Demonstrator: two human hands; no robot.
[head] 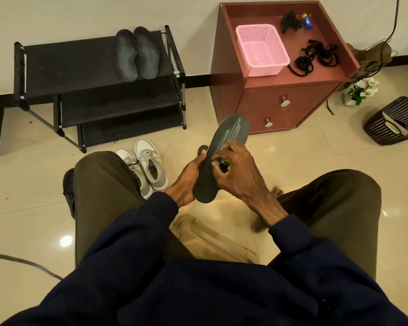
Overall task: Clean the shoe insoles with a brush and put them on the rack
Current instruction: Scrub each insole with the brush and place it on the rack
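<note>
Head view: left hand [189, 177] cups the dark insole [221, 158] from below, fingers curled on its edge, tilting its face up, likely to brace it against scrubbing. Right hand [238, 172] closes around a small dark brush [219, 164], mostly hidden, pressed against the insole's middle. 2 insoles [137, 54] already lie on the rack [57, 64] top shelf, well apart.

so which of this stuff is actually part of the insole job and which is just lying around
Job: insole in left hand; brush in right hand; rack; two insoles on rack.
Lying about: grey shoes, pink basket, black laces, cabinet, dark basket.
</note>
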